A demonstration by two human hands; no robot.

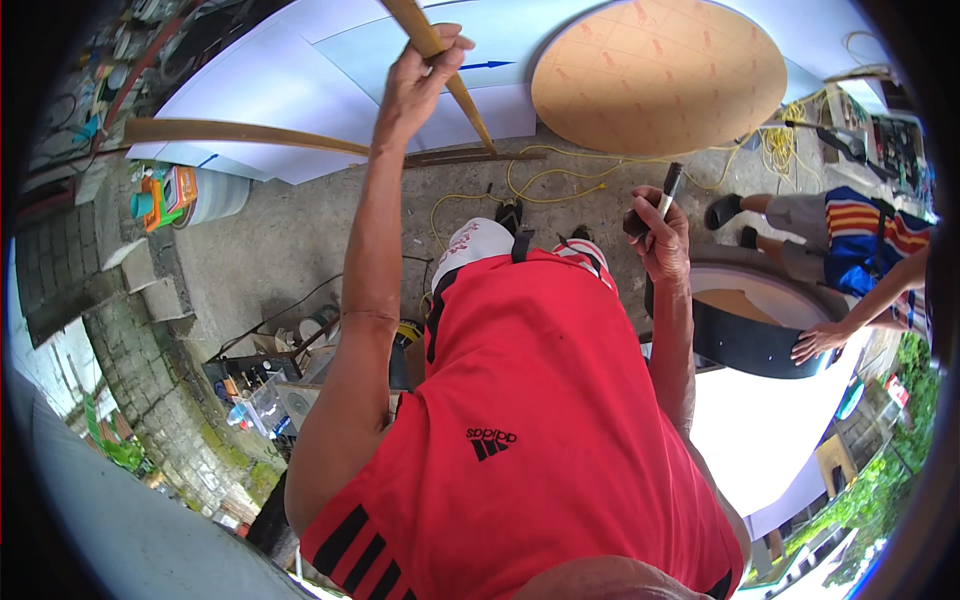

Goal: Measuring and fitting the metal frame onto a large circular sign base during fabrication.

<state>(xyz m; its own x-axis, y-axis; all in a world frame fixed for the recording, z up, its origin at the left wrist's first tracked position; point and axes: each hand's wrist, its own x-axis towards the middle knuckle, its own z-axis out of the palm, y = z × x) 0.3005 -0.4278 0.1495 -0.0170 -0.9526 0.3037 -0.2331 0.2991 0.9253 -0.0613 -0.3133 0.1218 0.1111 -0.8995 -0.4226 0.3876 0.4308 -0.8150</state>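
Note:
My left hand [422, 85] reaches up and out with its fingers wrapped round a long wooden strip [463, 100], which slants down toward the floor. My right hand [660, 235], bent up in front of me, grips a black and white marker pen [671, 188] that points upward. A small dark piece [634, 223] shows at the same fingers; I cannot tell what it is. Beyond my right hand stands a large round brown board [660, 75], leaning in front of white sheets [400, 50]. Another wooden strip [250, 131] runs out to the left.
Yellow cord [560, 196] snakes over the concrete floor [290, 220]. At right, a co-worker's hand [820, 342] rests on a dark curved rim [750, 338] beside a white sheet. A pail [222, 197] and orange container [180, 188] stand left; tools and boxes [265, 400] lie lower left.

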